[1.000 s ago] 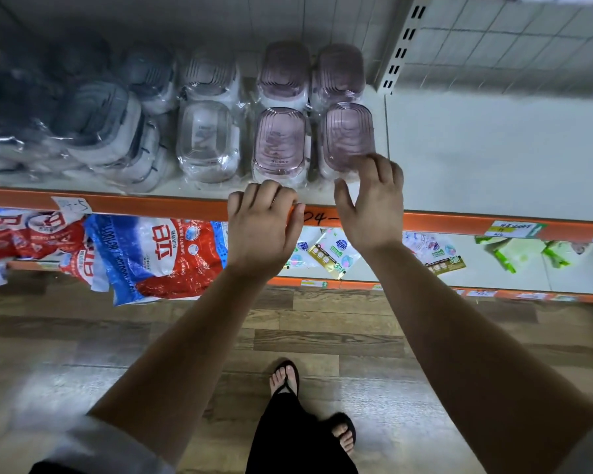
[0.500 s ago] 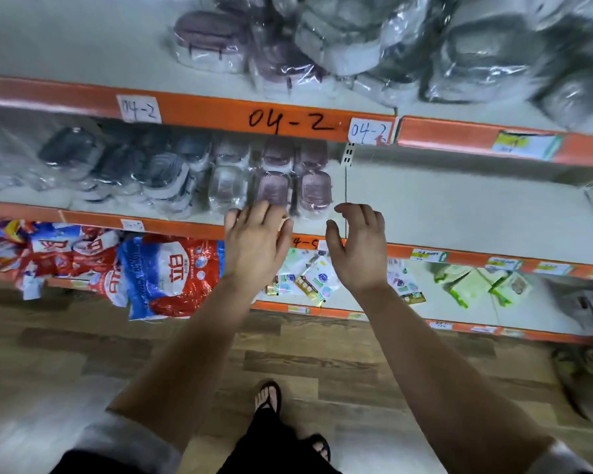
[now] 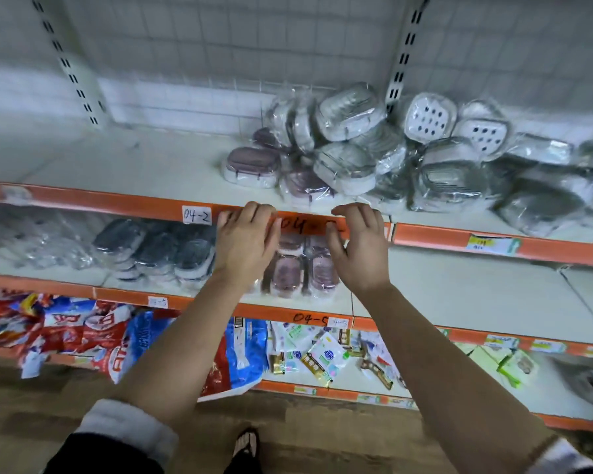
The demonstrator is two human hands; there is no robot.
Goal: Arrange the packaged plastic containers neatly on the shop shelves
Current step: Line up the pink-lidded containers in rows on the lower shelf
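A loose heap of wrapped plastic containers (image 3: 363, 155) lies on the upper shelf (image 3: 124, 172), grey and white ones piled at the right. A purple one (image 3: 252, 165) sits flat at the heap's left edge. On the middle shelf (image 3: 459, 295) purple containers (image 3: 286, 275) stand in neat rows beside dark grey ones (image 3: 158, 248). My left hand (image 3: 245, 242) and my right hand (image 3: 360, 248) are raised in front of the upper shelf's orange edge (image 3: 117, 201), fingers spread, holding nothing, just below the heap.
Detergent bags (image 3: 93, 336) and small sachets (image 3: 322, 357) fill the bottom shelf. White slotted uprights (image 3: 401, 63) and a wire grid back the shelving. The left part of the upper shelf and the right part of the middle shelf are bare. Wooden floor lies below.
My view has tilted up from the middle shelf to the upper one. Both hands left the purple containers on the middle shelf and rose to the upper shelf's edge.
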